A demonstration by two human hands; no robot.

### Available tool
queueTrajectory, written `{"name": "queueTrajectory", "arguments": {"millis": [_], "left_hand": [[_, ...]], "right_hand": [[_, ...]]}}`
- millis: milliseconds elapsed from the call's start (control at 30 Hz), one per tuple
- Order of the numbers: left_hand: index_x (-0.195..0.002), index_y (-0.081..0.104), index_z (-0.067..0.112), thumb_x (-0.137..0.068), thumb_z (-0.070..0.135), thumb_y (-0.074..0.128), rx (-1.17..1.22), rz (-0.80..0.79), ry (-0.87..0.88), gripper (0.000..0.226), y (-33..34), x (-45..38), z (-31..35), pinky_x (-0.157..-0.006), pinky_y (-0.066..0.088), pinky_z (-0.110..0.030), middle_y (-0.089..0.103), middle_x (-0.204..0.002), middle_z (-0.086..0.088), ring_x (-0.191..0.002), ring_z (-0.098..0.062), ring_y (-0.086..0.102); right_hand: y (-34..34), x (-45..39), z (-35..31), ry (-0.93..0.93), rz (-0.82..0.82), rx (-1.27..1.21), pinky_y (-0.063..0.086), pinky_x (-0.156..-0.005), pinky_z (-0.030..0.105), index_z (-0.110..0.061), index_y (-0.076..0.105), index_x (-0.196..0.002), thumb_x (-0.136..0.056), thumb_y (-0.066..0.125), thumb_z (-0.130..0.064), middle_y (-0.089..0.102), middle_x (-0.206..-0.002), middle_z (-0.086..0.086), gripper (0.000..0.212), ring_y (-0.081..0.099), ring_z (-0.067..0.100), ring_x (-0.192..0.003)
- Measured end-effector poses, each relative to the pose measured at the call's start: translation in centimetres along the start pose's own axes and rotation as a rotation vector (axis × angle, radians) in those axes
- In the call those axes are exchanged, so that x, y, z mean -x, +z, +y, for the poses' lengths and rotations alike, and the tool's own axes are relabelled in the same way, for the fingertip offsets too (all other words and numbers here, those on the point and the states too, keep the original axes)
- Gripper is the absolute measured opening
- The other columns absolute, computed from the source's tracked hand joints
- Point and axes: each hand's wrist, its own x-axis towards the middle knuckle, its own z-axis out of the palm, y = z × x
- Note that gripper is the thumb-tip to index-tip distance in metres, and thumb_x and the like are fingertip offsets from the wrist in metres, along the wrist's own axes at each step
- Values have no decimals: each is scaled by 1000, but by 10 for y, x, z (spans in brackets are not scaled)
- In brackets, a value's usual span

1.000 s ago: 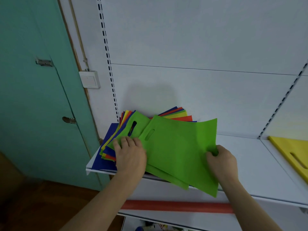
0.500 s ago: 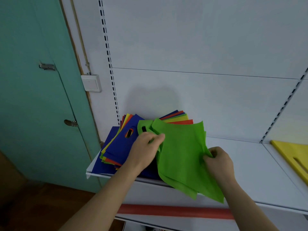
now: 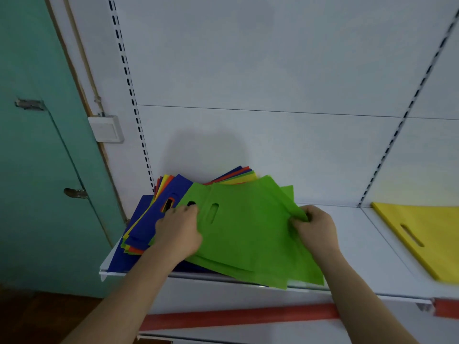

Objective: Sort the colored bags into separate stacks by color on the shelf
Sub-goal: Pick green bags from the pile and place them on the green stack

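A mixed pile of flat bags (image 3: 159, 207) in blue, orange, yellow and green lies at the left end of the white shelf (image 3: 360, 247). Two or three green bags (image 3: 248, 232) with slot handles are fanned over its right side and hang past the shelf's front edge. My left hand (image 3: 177, 232) grips the handle end of the green bags, its fingertips partly hidden under them. My right hand (image 3: 315, 228) pinches their right edge. A yellow bag (image 3: 427, 234) lies alone on the shelf section at the far right.
The white back panel carries slotted uprights (image 3: 131, 95). A teal door (image 3: 37, 157) and a wall switch (image 3: 106, 129) stand to the left. An orange-red strip (image 3: 238, 316) runs below the shelf. Bare shelf surface shows between the green and yellow bags.
The green bags, lifted and bunched half a second ago, now lie flatter and spread out. My left hand has moved down to their handle end. A blue bag is uncovered on the pile.
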Motion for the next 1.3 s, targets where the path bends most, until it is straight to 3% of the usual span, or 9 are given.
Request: {"name": "queueTrajectory", "arguments": {"millis": [167, 333, 433, 533, 600, 733, 900, 1167, 1300], "left_hand": [[-133, 55, 21, -101, 52, 49, -174, 60, -23, 45, 17, -3, -3, -99, 47, -45, 62, -129, -5, -124, -28, 54], [-132, 49, 16, -97, 67, 51, 102, 115, -80, 61, 18, -21, 5, -88, 54, -46, 67, -121, -8, -112, -33, 63], [-133, 48, 20, -93, 63, 63, 426, 96, -124, 61, 17, -32, 11, -87, 55, -42, 68, -121, -2, -109, -28, 66], [-136, 53, 22, -91, 41, 79, 1015, 51, -204, 55, 14, -42, 17, -85, 58, -38, 71, -121, 1, -102, -16, 70], [-127, 63, 23, -90, 28, 82, 1247, 76, -215, 42, 12, -45, 19, -83, 61, -41, 75, -117, -3, -98, -18, 74], [-122, 69, 15, -94, 14, 77, 1468, 142, -36, 29, -4, -43, 22, -98, 58, -53, 78, -115, -5, -107, -26, 75], [-118, 73, 25, -102, 24, 67, 1407, 251, 231, 16, -35, -26, 19, -82, 59, -22, 78, -114, -1, -108, -13, 74], [-131, 67, 24, -108, 27, 58, 1258, 202, 76, 25, 6, 1, 6, -88, 49, -22, 75, -113, 14, -106, -1, 69], [-112, 73, 23, -105, 33, 62, 1346, 217, 58, 16, 3, 2, 5, -81, 52, -20, 77, -106, 11, -103, -4, 71]], "right_hand": [[-17, 9, -14, -235, 74, 12, 41, -67, 12, -38, 66, -92, -88, 75, -13, 70, -85, -25, 27, 62, -10, -85], [-36, 15, -42, -459, 27, -141, 55, -86, 33, -35, 56, -128, -83, 76, 1, 68, -99, -17, 61, 66, 10, -92], [-53, 17, -49, -582, 2, -261, 52, -93, 24, -38, 43, -150, -81, 71, 8, 65, -103, -8, 88, 66, 17, -98], [-66, 21, -43, -500, 4, -242, 53, -81, 18, -46, 64, -125, -84, 71, -15, 72, -103, -14, 52, 70, 9, -96], [-70, 23, -29, -367, 33, -176, 55, -73, 32, -39, 71, -98, -82, 69, -38, 74, -91, -12, 17, 71, 14, -88], [-83, 20, -17, -265, 150, -355, 63, -77, 48, -36, 77, -100, -87, 71, -54, 80, -89, -10, 23, 76, 12, -83], [-71, 22, -20, -267, 176, -513, 57, -82, 39, -43, 72, -115, -90, 70, -52, 78, -110, -14, 27, 75, 9, -99], [-21, 33, 2, -62, 18, -465, 59, -84, 42, -42, 74, -99, -90, 68, -28, 78, -96, -17, 18, 74, 13, -96], [-25, 34, -4, -95, 107, -464, 60, -74, 39, -41, 74, -101, -80, 76, -49, 79, -92, -12, 22, 75, 9, -86]]}}
